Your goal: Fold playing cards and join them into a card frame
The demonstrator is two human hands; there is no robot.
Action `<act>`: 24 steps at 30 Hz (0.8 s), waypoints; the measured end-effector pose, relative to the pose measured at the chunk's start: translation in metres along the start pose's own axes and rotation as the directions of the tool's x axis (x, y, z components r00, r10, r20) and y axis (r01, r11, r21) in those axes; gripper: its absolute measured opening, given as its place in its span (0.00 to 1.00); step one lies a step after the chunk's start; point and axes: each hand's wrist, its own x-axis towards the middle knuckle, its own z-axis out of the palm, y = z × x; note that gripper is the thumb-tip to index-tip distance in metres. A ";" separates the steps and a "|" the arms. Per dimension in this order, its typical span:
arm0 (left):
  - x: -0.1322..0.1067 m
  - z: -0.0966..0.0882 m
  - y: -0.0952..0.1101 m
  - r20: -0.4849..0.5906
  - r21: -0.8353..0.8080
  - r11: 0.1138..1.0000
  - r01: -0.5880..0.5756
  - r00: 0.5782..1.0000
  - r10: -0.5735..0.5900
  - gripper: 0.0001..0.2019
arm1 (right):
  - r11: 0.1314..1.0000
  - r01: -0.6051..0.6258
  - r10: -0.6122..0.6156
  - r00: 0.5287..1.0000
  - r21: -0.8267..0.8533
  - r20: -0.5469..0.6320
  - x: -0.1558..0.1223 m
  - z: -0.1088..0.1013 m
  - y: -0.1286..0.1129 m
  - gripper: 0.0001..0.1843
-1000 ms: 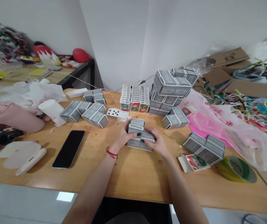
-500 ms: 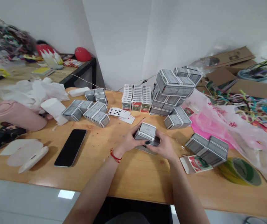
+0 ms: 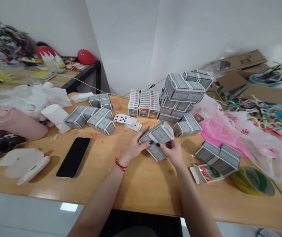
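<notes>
Both my hands grip one cluster of grey patterned playing card boxes point(image 3: 157, 140) above the middle of the table. My left hand point(image 3: 136, 146) closes on its left side, thumb laid across the front. On the right side my right hand point(image 3: 172, 151) holds it, thumb at the front and fingers partly hidden behind. The cluster is tilted. Just behind it lie loose playing cards point(image 3: 127, 121), face up. Further back stand rows of card boxes point(image 3: 144, 103) with white edges facing up, beside a tall stack of grey card boxes point(image 3: 180, 95).
Left are more grey box clusters point(image 3: 101, 121), a black phone point(image 3: 74, 157), a white open case point(image 3: 34, 169) and a pink bottle point(image 3: 16, 122). To the right sit another box cluster point(image 3: 218, 158), an open card box point(image 3: 207, 173), a tape roll point(image 3: 253, 181) and a plastic bag point(image 3: 261, 144).
The box cluster in my hands has been turned and tipped, so a longer patterned side now faces me. My hands have shifted their hold on it.
</notes>
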 end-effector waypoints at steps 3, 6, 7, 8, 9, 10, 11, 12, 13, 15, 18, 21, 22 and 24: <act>0.004 0.000 -0.008 -0.109 -0.097 0.991 0.088 0.989 -0.098 0.26 | 0.983 -0.095 0.101 0.994 0.159 -0.035 0.002 0.002 0.002 0.21; 0.006 0.000 -0.015 -0.160 -0.192 0.969 0.158 0.969 -0.190 0.22 | 0.969 -0.118 0.124 0.992 0.217 -0.014 0.002 0.006 0.001 0.22; 0.007 0.000 -0.016 -0.172 -0.216 0.960 0.178 0.961 -0.217 0.21 | 0.966 -0.122 0.126 0.992 0.226 -0.002 0.001 0.008 0.001 0.21; 0.007 -0.001 -0.017 -0.189 -0.234 0.953 0.195 0.952 -0.241 0.20 | 0.964 -0.127 0.129 0.992 0.233 0.009 0.001 0.009 0.001 0.21; 0.008 -0.002 -0.018 -0.212 -0.248 0.947 0.206 0.942 -0.260 0.19 | 0.962 -0.129 0.129 0.992 0.239 0.015 0.002 0.011 0.002 0.20; 0.008 -0.003 -0.018 -0.240 -0.257 0.944 0.207 0.933 -0.270 0.18 | 0.962 -0.129 0.128 0.992 0.242 0.019 0.002 0.012 0.003 0.20; 0.008 -0.003 -0.018 -0.265 -0.261 0.944 0.203 0.925 -0.272 0.18 | 0.962 -0.130 0.129 0.991 0.241 0.020 0.002 0.013 0.005 0.19; 0.009 -0.004 -0.018 -0.284 -0.260 0.945 0.197 0.920 -0.270 0.17 | 0.963 -0.131 0.131 0.991 0.238 0.016 0.003 0.013 0.007 0.19; 0.009 -0.003 -0.017 -0.299 -0.259 0.947 0.190 0.917 -0.265 0.17 | 0.963 -0.133 0.135 0.991 0.233 0.006 0.003 0.013 0.009 0.19; 0.009 -0.001 -0.017 -0.310 -0.264 0.946 0.188 0.912 -0.267 0.17 | 0.965 -0.143 0.151 0.988 0.218 -0.019 0.004 0.013 0.013 0.20; 0.009 0.002 -0.020 -0.297 -0.297 0.931 0.213 0.906 -0.302 0.16 | 0.965 -0.160 0.174 0.983 0.210 -0.050 0.006 0.011 0.018 0.21; 0.010 0.002 -0.024 -0.253 -0.331 0.914 0.236 0.911 -0.327 0.15 | 0.958 -0.189 0.202 0.979 0.217 -0.039 0.008 0.011 0.019 0.22; 0.010 0.001 -0.025 -0.231 -0.352 0.903 0.247 0.912 -0.339 0.14 | 0.954 -0.197 0.210 0.977 0.225 -0.035 0.008 0.011 0.019 0.21; 0.010 -0.001 -0.027 -0.177 -0.411 0.868 0.280 0.909 -0.377 0.13 | 0.945 -0.209 0.224 0.974 0.252 -0.032 0.009 0.013 0.018 0.21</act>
